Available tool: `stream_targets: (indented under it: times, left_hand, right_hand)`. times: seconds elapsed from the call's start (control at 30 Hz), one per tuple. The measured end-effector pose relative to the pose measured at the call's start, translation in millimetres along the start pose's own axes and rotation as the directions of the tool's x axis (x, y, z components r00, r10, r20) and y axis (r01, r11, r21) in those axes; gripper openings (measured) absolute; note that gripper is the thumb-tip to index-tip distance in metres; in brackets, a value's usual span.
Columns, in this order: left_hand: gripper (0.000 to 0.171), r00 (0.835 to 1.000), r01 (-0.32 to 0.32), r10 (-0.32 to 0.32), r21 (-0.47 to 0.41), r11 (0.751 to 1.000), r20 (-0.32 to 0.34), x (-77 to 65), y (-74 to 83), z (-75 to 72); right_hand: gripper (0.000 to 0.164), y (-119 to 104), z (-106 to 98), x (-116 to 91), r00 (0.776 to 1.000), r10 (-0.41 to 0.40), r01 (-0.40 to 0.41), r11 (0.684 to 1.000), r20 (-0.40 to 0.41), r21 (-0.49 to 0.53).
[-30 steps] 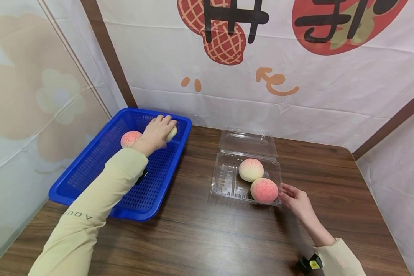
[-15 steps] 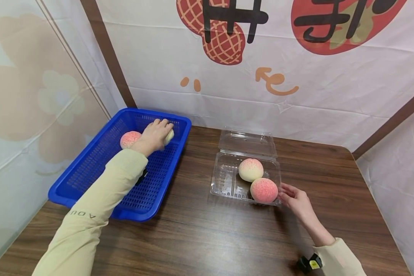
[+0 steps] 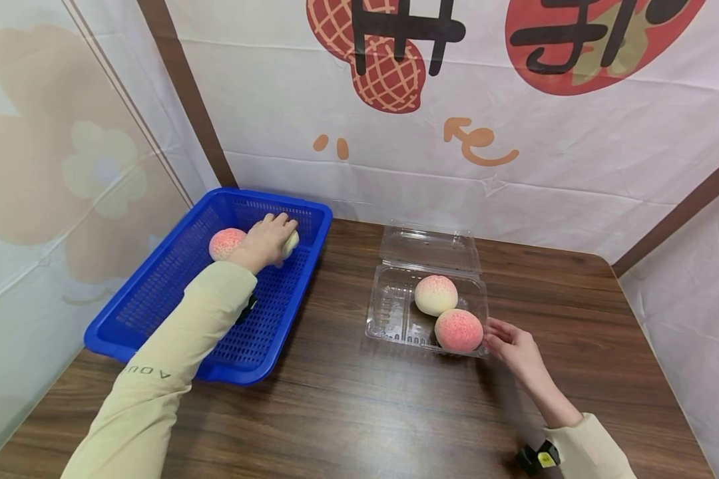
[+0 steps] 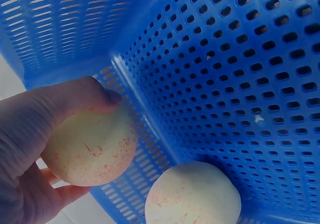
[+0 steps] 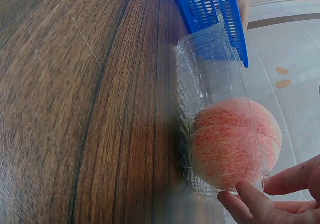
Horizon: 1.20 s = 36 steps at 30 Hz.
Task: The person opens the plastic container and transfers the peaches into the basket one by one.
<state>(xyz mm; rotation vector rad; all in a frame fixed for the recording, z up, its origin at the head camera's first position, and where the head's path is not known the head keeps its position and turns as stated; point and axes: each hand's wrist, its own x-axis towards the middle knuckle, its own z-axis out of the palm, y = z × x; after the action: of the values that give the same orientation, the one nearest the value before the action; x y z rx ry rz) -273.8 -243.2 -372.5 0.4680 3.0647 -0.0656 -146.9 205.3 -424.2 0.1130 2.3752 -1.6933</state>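
Observation:
Inside the blue plastic basket (image 3: 293,313), my left hand (image 3: 266,241) grips a pale peach (image 4: 95,146), thumb on one side and fingers round the other. A second peach (image 4: 192,196) lies in the basket beside it; its pink side (image 3: 226,243) shows in the head view. To the right, a clear plastic clamshell box (image 3: 389,313) stands with its lid (image 3: 431,249) folded back. It holds a cream-and-pink peach (image 3: 436,295) and a pinker peach (image 3: 459,330). My right hand (image 3: 515,349) pinches the box's right edge near the front corner, close to the pinker peach.
The basket and box stand on a dark wood table (image 3: 359,412). A white printed cloth wall (image 3: 263,106) rises behind the table, and more cloth hangs on both sides. A black wrist device (image 3: 538,458) sits at my right cuff.
My left hand, holding the peach, has shifted slightly left and nearer to me within the basket. My right hand and the box have stayed in place.

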Motion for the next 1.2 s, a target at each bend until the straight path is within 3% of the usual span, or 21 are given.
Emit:
stream_targets:
  times: [0.87, 1.2]
  left_hand:
    - [0.073, 0.988, 0.075, -0.066, -0.066, 0.995, 0.139, 3.7, -1.3, 14.5]
    - [0.064, 0.993, 0.029, -0.021, -0.071, 0.997, 0.113, 8.4, -0.1, 4.4]
  right_hand:
    - [0.040, -0.2, -0.6, 0.7, 1.000, 0.004, -0.004, 1.000, -0.005, 0.000]
    - [0.040, -1.2, -1.0, 0.9, 1.000, -0.002, 0.002, 1.000, -0.001, -0.002]
